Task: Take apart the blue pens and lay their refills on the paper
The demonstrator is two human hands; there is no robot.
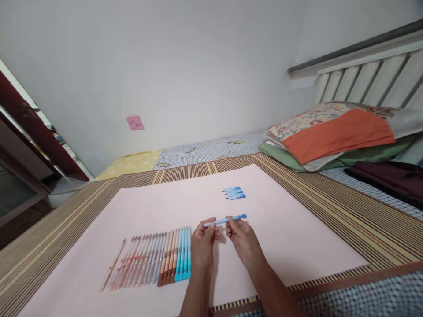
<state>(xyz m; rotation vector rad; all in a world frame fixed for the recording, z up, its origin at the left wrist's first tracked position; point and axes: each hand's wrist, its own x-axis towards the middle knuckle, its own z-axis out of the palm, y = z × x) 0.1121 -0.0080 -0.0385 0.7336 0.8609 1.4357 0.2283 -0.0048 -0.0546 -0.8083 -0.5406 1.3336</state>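
Note:
Both of my hands hold one light blue pen (225, 219) level above a pale pink sheet (158, 207). My left hand (202, 246) pinches the pen's left end. The fingers of my right hand (243, 240) grip it nearer the darker blue cap at its right end. To the left of my hands lies a row of several pens (155, 259) side by side, pink and clear ones, then orange, then blue. Beyond my hands, three short blue pen pieces (235, 193) lie together on the sheet.
The pink sheet lies on a striped woven mat (346, 211) over a bed. Folded bedding with an orange cover (333, 134) is stacked at the back right, dark cloth (393, 178) beside it. A white wall with a pink note (135, 123) stands behind; dark wooden furniture (20, 145) is at the left.

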